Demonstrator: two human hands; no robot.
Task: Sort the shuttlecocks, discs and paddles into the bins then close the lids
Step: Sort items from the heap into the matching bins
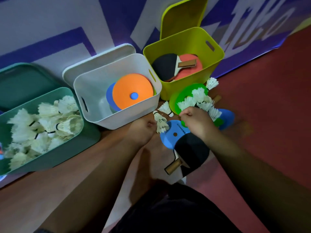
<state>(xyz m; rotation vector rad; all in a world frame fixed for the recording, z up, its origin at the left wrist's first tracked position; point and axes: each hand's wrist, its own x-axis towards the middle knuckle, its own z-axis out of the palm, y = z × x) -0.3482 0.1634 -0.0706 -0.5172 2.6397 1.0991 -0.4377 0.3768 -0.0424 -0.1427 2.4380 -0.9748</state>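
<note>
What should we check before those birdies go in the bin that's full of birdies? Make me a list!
1. Does the left hand have a shuttlecock? Ok, it grips one.
2. Does the right hand have one? Cannot tell. Its curled fingers sit at the edge of the pile on the green disc.
3. Is the teal bin open? Ok, its lid leans behind it.
4. Is it the right bin? Ok, it holds shuttlecocks.
5. Is the floor all sorted? Not ok. The green disc, a blue disc and a black paddle lie outside the bins.
</note>
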